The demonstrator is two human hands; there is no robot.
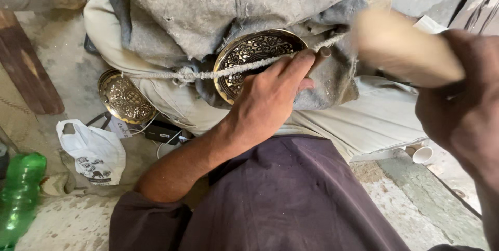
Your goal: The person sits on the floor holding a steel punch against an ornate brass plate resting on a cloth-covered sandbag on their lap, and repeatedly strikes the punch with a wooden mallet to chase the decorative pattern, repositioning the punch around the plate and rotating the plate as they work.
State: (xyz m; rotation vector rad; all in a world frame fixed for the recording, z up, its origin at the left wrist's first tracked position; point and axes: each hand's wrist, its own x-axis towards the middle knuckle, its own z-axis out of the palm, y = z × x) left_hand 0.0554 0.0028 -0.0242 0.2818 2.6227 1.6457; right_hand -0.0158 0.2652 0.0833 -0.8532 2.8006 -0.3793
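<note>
An engraved brass plate [250, 49] rests tilted on grey cloth over my lap, held down by a taut white rope [208, 74] running across it. My left hand [270, 95] rests on the plate's right rim and grips a thin chisel-like tool [321, 56] against it. My right hand [462, 105] is raised at the right, closed around the handle of a pale wooden mallet [405, 48], which is blurred.
A second engraved brass plate [123, 97] lies on the floor at the left. A white plastic bag [93, 152] and a green plastic bottle [21, 194] lie at the lower left. A wooden plank [26, 63] leans at the far left. A small white cup [422, 155] stands at the right.
</note>
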